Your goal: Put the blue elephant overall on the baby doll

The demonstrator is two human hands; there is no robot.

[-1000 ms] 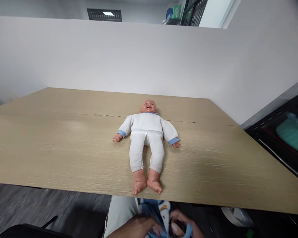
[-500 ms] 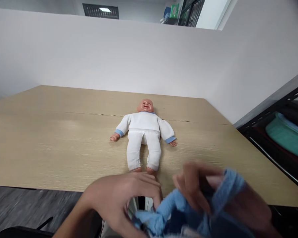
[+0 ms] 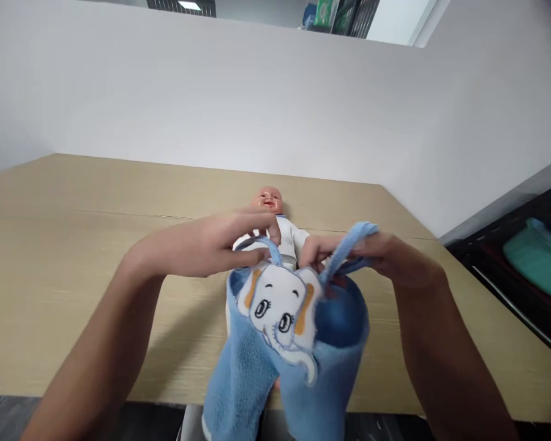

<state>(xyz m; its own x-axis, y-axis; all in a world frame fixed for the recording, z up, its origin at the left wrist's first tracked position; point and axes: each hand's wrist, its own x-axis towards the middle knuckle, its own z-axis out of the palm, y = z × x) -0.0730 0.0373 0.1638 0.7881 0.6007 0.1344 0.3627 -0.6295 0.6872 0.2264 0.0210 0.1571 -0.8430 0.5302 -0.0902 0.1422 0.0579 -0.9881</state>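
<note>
A baby doll (image 3: 270, 203) in white clothes lies face up on the wooden table (image 3: 73, 245), mostly hidden behind what I hold. A blue fleece garment (image 3: 294, 349) with a white elephant face on its front hangs in the air over the doll. My left hand (image 3: 220, 242) pinches its left shoulder strap. My right hand (image 3: 371, 254) pinches the right strap, which loops up over my fingers. Both hands are closed on the straps, held apart at about the doll's chest height.
A white partition wall (image 3: 257, 104) rises behind the table. A black rack (image 3: 509, 257) stands at the right with a teal bundle (image 3: 539, 254) on it. Dark floor shows below the table's near edge.
Both hands rose from below the table edge with the blue garment. They now hold it spread by its straps above the doll, covering most of it.
</note>
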